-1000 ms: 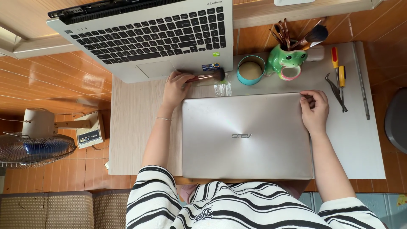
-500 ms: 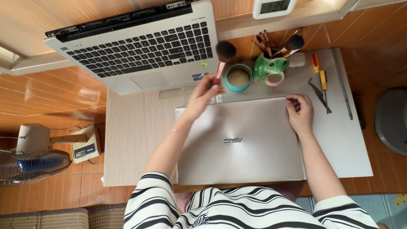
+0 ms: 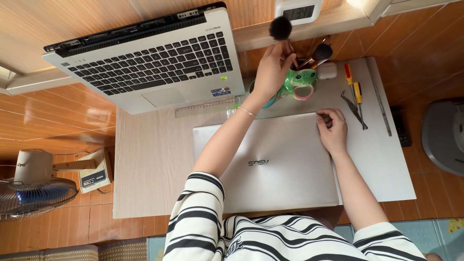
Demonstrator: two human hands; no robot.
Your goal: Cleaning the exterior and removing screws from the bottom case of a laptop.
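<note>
L hand (image 3: 271,72) is clenched round the handle of a soft black brush (image 3: 280,27), bristles up, held above the green frog mug (image 3: 300,81) at the back of the table; the handle is mostly hidden in the fist, and the hand covers most of a teal cup (image 3: 268,100) just beside the mug. R hand (image 3: 332,129) rests on the top-right corner of the closed silver laptop (image 3: 270,162), fingers curled under, so can't tell if it grips anything small. Laptop's near edge is partly hidden by the striped shirt (image 3: 270,239). Other brushes in the mug are a blur. An open laptop base w/ black keys (image 3: 150,65) sits tilted at back left, a clear ruler (image 3: 205,107) along its front. Screwdrivers (image 3: 352,87) and tweezers (image 3: 355,110) lie on a grey mat (image 3: 382,164) right of the closed laptop. Table (image 3: 150,164) is pale wood; floor is orange-brown boards, w/ a fan (image 3: 31,191) cut off at left. A digital clock (image 3: 298,10) is cropped at the top.
</note>
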